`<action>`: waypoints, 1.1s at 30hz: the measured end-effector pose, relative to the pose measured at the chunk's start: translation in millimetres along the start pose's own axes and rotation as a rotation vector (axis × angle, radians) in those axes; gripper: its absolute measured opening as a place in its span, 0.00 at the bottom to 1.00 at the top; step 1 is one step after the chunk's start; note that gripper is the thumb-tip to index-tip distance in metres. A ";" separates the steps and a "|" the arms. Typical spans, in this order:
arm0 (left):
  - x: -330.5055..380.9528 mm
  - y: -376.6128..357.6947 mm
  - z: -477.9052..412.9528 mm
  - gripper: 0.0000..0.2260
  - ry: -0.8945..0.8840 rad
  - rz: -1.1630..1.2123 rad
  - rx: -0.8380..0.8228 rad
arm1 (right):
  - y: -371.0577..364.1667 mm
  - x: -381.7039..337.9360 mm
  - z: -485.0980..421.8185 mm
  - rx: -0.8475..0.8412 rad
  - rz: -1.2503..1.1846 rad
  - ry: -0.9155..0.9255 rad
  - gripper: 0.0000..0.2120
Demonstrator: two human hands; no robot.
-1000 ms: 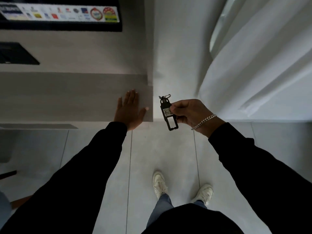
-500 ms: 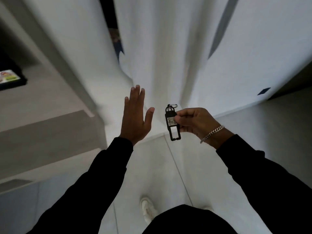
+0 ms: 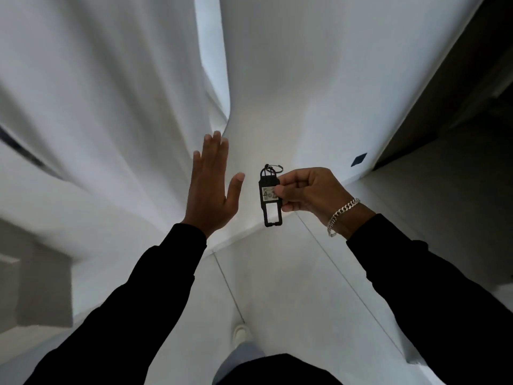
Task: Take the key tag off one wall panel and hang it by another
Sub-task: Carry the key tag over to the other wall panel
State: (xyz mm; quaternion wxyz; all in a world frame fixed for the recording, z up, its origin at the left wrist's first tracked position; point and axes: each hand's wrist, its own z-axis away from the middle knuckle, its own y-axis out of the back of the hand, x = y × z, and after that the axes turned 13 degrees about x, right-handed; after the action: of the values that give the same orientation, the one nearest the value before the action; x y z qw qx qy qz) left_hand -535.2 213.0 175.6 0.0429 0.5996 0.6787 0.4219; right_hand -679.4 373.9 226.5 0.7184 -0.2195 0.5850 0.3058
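White curtains [image 3: 125,112] hang over a pale tiled floor [image 3: 277,287] | right hand [image 3: 311,191] pinches a black key tag [image 3: 269,197], held upright in mid-air | left hand [image 3: 212,187] spread flat, empty, beside it

Right hand [image 3: 308,191] at centre right, pinching the key tag [image 3: 269,198] from its right side; tag hangs upright, ring end at top. Left hand [image 3: 212,184] flat and raised just left of the tag, apart from it. Curtain [image 3: 111,107] beyond both hands. Floor [image 3: 277,273] below; one shoe [image 3: 240,332] near, between the forearms.
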 end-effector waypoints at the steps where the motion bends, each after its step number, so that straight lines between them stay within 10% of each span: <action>1: 4.2 -12.2 -9.2 0.30 -0.035 -0.012 -0.012 | 12.1 -1.9 -10.6 0.013 -0.012 -0.004 0.05; 25: 168.6 -389.0 -312.4 0.27 -0.287 0.310 -0.030 | 334.7 -68.0 -263.9 0.517 -0.151 0.086 0.09; 33: 276.8 -478.0 -410.0 0.28 -0.204 0.287 0.090 | 474.6 -109.9 -341.5 0.458 -0.138 0.123 0.11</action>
State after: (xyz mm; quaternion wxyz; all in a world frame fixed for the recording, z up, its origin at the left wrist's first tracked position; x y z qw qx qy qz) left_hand -1215.0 270.6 263.8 0.0237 0.7313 0.5965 0.3299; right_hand -1265.1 464.2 278.8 0.7318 -0.1084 0.6651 0.1015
